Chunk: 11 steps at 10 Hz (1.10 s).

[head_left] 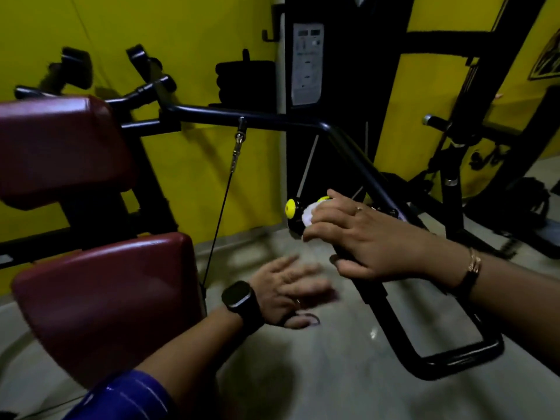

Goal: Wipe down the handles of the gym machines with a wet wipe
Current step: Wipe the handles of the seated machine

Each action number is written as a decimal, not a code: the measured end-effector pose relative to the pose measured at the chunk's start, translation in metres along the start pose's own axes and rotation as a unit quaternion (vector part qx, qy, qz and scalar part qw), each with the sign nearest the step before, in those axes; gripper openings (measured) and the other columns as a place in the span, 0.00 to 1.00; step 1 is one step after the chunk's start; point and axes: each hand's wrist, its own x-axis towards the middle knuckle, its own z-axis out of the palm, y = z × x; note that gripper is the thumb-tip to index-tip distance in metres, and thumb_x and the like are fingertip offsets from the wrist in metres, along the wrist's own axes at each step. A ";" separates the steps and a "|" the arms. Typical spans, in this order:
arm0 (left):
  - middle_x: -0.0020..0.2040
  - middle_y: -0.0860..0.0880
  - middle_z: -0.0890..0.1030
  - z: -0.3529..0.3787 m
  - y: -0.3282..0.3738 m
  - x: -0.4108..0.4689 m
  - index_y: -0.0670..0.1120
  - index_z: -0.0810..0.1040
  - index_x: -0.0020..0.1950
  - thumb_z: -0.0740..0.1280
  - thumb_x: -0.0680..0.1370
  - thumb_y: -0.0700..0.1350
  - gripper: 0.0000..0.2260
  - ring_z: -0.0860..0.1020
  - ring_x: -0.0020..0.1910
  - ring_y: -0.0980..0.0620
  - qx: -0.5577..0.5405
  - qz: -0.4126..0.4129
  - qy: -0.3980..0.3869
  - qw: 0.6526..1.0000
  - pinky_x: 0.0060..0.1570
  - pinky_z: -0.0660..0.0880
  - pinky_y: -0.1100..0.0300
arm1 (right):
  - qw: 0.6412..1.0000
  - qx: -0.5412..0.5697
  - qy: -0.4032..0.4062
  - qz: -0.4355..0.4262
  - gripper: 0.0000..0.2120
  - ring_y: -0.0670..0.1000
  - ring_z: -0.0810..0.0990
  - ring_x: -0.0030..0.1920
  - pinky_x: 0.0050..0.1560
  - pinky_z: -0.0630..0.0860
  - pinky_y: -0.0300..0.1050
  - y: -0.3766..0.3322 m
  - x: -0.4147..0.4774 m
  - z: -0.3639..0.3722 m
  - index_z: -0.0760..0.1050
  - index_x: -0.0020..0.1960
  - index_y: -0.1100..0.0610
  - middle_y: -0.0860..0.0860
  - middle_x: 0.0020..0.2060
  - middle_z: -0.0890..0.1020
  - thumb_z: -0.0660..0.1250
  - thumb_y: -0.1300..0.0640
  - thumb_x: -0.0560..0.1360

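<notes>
Wet wipe (pixel 309 214), white, crumpled, gripped by right hand (pixel 368 237) round black handle (pixel 296 223)

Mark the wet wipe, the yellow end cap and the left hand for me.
wet wipe (pixel 308 214), head view, on the white bunched part beside the cap.
yellow end cap (pixel 291 207), head view, on its round face.
left hand (pixel 288 291), head view, on the back of the hand.

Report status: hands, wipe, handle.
Right hand grips wet wipe on yellow-capped handle. Left hand open, blurred, holding nothing. Nothing blocking the handle.
</notes>
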 end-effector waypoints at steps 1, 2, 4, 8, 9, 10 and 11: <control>0.80 0.50 0.47 0.007 -0.018 -0.016 0.50 0.47 0.81 0.47 0.81 0.64 0.32 0.48 0.79 0.50 -0.147 -0.335 0.045 0.930 0.76 0.48 0.55 | 0.997 0.007 0.021 0.075 0.23 0.56 0.74 0.56 0.67 0.67 0.56 -0.011 0.013 0.004 0.66 0.64 0.54 0.54 0.53 0.75 0.55 0.53 0.68; 0.79 0.50 0.57 0.003 -0.038 0.010 0.51 0.58 0.77 0.46 0.75 0.74 0.38 0.52 0.78 0.56 -0.435 -0.618 0.099 0.647 0.76 0.48 0.59 | 0.980 0.079 0.093 0.155 0.20 0.51 0.70 0.49 0.51 0.72 0.49 -0.017 0.030 -0.003 0.72 0.61 0.55 0.52 0.49 0.75 0.56 0.56 0.70; 0.69 0.42 0.74 0.020 -0.062 0.033 0.44 0.75 0.69 0.39 0.77 0.70 0.40 0.74 0.64 0.45 -0.662 -0.676 0.161 0.279 0.67 0.64 0.53 | 0.870 0.133 0.325 0.346 0.11 0.46 0.77 0.50 0.52 0.69 0.31 -0.040 0.055 -0.023 0.81 0.55 0.60 0.54 0.49 0.81 0.67 0.59 0.75; 0.52 0.45 0.85 0.024 -0.061 0.053 0.44 0.84 0.54 0.42 0.79 0.68 0.39 0.84 0.50 0.49 -0.766 -0.612 0.155 0.122 0.45 0.81 0.60 | 0.874 -0.043 0.088 0.476 0.24 0.60 0.75 0.59 0.59 0.71 0.57 -0.068 0.127 0.018 0.76 0.60 0.64 0.59 0.56 0.79 0.46 0.59 0.77; 0.54 0.45 0.84 0.027 -0.065 0.044 0.42 0.85 0.53 0.40 0.78 0.69 0.41 0.83 0.52 0.51 -0.787 -0.572 0.107 0.206 0.49 0.80 0.61 | 0.870 -0.090 -0.039 0.484 0.25 0.60 0.72 0.65 0.66 0.65 0.56 -0.064 0.121 0.039 0.74 0.63 0.64 0.59 0.61 0.77 0.44 0.57 0.79; 0.52 0.45 0.84 0.023 -0.083 0.035 0.39 0.81 0.58 0.36 0.75 0.71 0.46 0.83 0.52 0.51 -0.784 -0.561 0.041 0.264 0.51 0.79 0.63 | 0.884 -0.191 -0.010 0.426 0.23 0.61 0.74 0.66 0.69 0.66 0.56 -0.070 0.103 0.064 0.74 0.63 0.70 0.64 0.61 0.77 0.47 0.61 0.77; 0.51 0.47 0.84 0.020 -0.107 0.035 0.36 0.73 0.65 0.37 0.66 0.79 0.55 0.82 0.51 0.55 -0.753 -0.506 -0.055 0.418 0.49 0.77 0.67 | 0.900 -0.246 0.014 0.360 0.25 0.58 0.63 0.74 0.73 0.61 0.55 -0.076 0.076 0.076 0.66 0.72 0.66 0.60 0.72 0.66 0.40 0.68 0.81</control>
